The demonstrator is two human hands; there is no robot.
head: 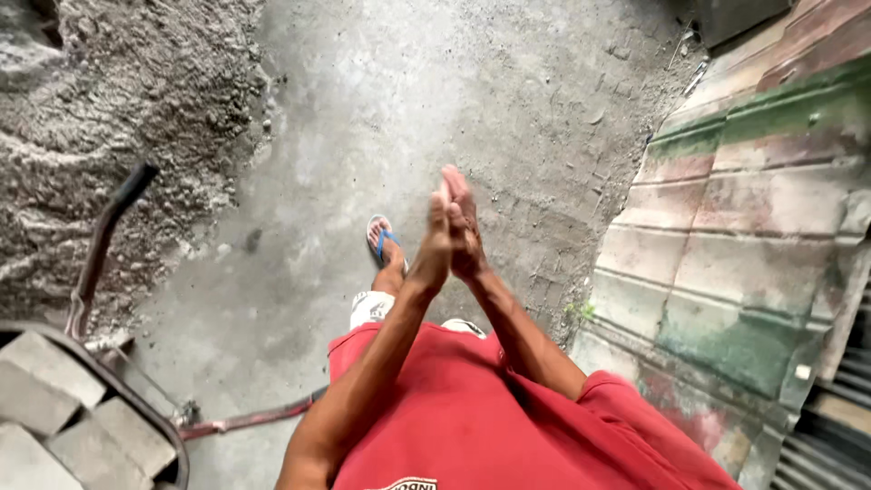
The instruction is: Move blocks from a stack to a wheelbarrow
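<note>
While both hands press palm to palm, the left hand (435,245) and right hand (464,231) hold nothing; fingers extended, pointing away from the body, slightly blurred. They sit at mid-frame, above the concrete floor (381,100). Forearms run back toward a red shirt (472,426). Below the hands: one foot in a blue-strapped sandal (385,240). Lower left: wheelbarrow (136,408) with dark rim, loaded with grey concrete blocks (54,381); its curved handle (104,227) rises nearby. Upper left: gravel and sand pile (100,118). Right side: weathered corrugated sheet (753,236), stained red and green.
</note>
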